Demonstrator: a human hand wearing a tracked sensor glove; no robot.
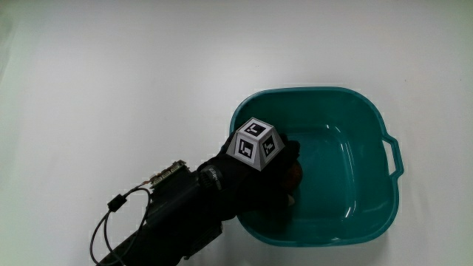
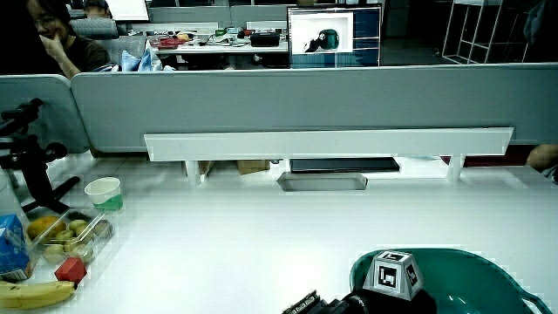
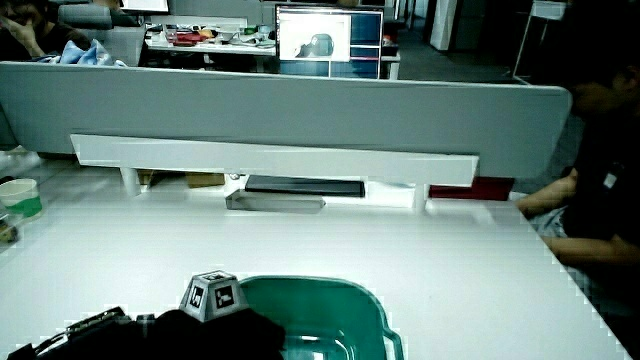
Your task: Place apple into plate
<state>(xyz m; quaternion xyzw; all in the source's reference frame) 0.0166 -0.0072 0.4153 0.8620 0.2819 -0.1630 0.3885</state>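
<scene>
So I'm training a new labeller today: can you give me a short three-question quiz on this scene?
1. True or false: the hand is over the teal basin.
2. What does the hand's grip hold? A) a cup B) a reddish apple C) nothing
3. Fill in: a paper cup stands beside a clear box of ____.

Key: 1 true; 2 B; 3 fruit.

Open white counter (image 1: 133,74) all around the teal plastic basin with raised walls and a side handle (image 1: 369,111). Basin walls in the way of any low approach. Paper cup (image 2: 105,194) and clear fruit tray (image 2: 65,237) well apart from the basin, at the counter's edge.
</scene>
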